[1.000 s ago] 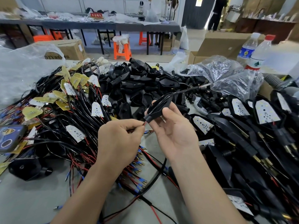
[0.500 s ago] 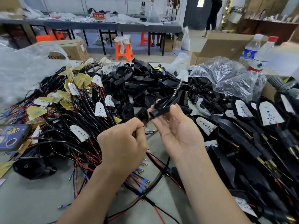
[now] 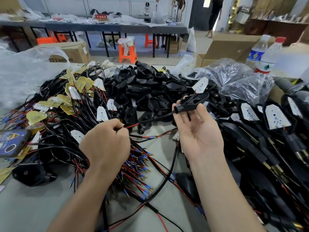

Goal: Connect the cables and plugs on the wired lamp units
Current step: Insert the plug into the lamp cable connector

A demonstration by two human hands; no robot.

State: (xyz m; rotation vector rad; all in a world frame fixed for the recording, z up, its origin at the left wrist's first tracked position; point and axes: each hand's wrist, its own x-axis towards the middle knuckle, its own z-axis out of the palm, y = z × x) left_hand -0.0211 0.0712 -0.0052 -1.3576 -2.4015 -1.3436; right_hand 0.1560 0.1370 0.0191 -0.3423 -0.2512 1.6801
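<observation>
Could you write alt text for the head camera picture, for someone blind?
The right hand holds a black plastic lamp housing while the left hand pinches the red wire of its black cable, over a grey table heaped with similar housings and wired boards.

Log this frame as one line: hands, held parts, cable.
left hand: pinches red wire | right hand: holds lamp housing | black cable: runs from housing neck to left hand

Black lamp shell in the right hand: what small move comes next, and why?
Probably the left hand pulls the red wire: the cable already exits the neck of the shell, while the white board sits outside its far end, not seated.
</observation>
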